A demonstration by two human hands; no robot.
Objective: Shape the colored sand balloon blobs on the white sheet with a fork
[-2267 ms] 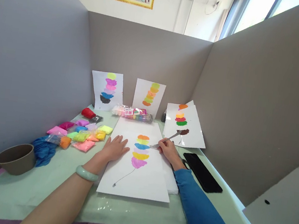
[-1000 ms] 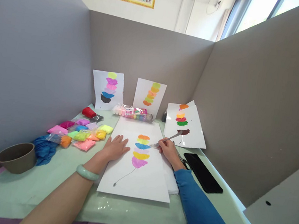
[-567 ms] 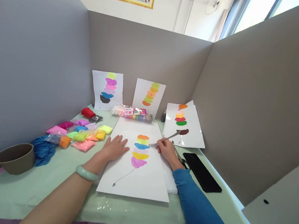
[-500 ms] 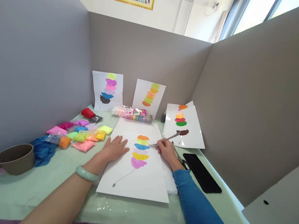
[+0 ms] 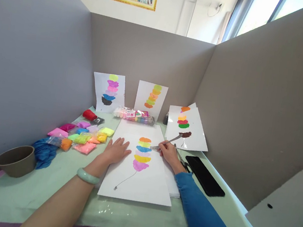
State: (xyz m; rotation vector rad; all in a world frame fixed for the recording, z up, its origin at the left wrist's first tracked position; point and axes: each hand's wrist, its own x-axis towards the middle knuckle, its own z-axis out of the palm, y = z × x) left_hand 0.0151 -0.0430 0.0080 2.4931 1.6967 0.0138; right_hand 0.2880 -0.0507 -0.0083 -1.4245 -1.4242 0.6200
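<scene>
My left hand (image 5: 117, 150) lies flat with fingers spread on the left part of a white sheet of paper (image 5: 120, 176). In my right hand (image 5: 170, 153) a metal fork (image 5: 173, 140) is gripped, its tines pointing left over the sheet. The tines are at the right edge of a blue patch of clay (image 5: 143, 149); whether they touch it I cannot tell. That patch belongs to a column of flattened clay, with orange at the top and a purple piece (image 5: 140, 165) at the bottom. From the purple piece a thin drawn line runs down to a small dark mark.
Bagged coloured clay (image 5: 82, 138) lies to the left, near a blue cloth (image 5: 44, 153) and a brown bowl (image 5: 15, 161). A black phone (image 5: 205, 176) and scissors (image 5: 186, 166) are on the right. Behind stand a clay pack (image 5: 134, 115) and finished-looking sheets (image 5: 189, 128) against grey partitions.
</scene>
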